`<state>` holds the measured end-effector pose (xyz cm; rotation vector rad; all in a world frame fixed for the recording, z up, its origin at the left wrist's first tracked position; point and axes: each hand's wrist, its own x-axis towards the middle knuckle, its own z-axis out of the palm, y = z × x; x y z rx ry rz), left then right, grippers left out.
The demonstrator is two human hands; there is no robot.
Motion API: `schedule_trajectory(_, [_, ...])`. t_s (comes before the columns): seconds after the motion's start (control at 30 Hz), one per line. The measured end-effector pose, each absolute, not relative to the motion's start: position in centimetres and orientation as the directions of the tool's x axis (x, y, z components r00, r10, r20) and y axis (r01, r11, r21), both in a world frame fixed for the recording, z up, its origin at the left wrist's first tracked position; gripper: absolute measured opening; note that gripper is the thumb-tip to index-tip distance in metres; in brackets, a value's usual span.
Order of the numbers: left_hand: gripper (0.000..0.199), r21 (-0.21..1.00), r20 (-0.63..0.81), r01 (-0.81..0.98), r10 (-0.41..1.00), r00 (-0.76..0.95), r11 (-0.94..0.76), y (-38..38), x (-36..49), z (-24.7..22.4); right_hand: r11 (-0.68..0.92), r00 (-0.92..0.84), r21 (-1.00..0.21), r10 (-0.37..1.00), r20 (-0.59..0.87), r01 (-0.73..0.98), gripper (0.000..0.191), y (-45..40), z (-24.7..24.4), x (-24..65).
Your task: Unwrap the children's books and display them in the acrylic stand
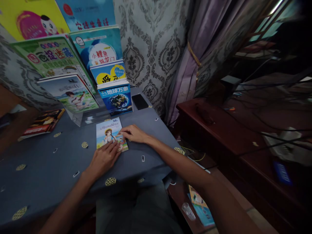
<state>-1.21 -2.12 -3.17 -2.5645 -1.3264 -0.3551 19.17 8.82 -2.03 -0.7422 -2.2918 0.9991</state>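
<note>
A thin paperback book [101, 132] lies closed on the grey tablecloth [92, 165], its cover showing a girl in a yellow hat below Chinese lettering. My left hand [105, 156] rests flat over the cover's lower part, fingers stretched out. At the book's right edge, my right hand [134, 134] has its fingers curled together, thumb and fingertips closed on that edge. My hands hide the book's lower left corner and part of its right side. Just behind it stands a blue book with a picture of the Earth [119, 100].
A clear stand [78, 118] bears several upright books, among them a green one [55, 55]. A black phone [139, 101] lies at the table's back right. More books [44, 122] lie at left. A dark red wooden bench [214, 136] stands right, near a purple curtain [188, 58].
</note>
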Motion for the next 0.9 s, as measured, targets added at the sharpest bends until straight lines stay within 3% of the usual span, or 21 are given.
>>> schedule_trajectory(0.37, [0.041,-0.096,0.337,0.830,0.767,0.546,-0.549,-2.5,-1.2,-3.4,0.787,-0.718,-0.535,0.561,0.412,0.308,0.025,2.1,-3.7,22.2])
schedule_trajectory(0.57, [0.040,0.039,0.345,0.848,0.803,0.485,-0.529,-2.5,-1.6,-3.2,0.840,-0.753,-0.463,0.494,0.434,0.284,0.025,1.9,-3.9,22.1])
schedule_trajectory(0.73, [0.037,0.161,0.330,0.841,0.831,0.447,-0.516,-1.4,-3.4,-3.2,0.776,-0.641,-0.461,0.622,0.450,0.429,0.028,2.9,-3.4,20.2])
schedule_trajectory(0.9, [0.040,0.131,0.295,0.892,0.877,0.381,-0.432,1.1,-5.4,-3.6,0.698,-0.637,-0.497,0.700,0.322,0.516,0.031,5.2,-2.4,16.0])
